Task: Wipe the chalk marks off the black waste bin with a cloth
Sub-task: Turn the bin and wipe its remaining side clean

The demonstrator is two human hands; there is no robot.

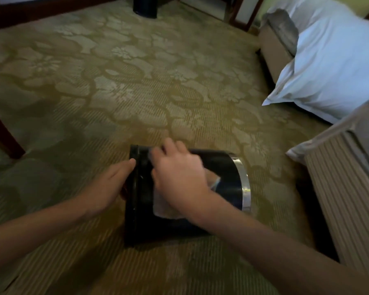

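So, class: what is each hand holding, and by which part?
Right hand grips the cloth by its far half against the side of the waste bin; left hand braces its base end.

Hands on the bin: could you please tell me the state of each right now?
Left hand: open, straight fingers resting on the bin's base end.
Right hand: fingers curled on the cloth, pressing it against the bin.

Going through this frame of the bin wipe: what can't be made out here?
1. Chalk marks, head view: none visible. The right hand and cloth cover the wiped patch of the waste bin, and the frame is blurred.
2. Fingertips of the left hand, head view: hidden behind the bin's base.
3. Bin's inside, head view: its opening faces away.
4. The dark object at the top, head view: cut off by the frame edge.
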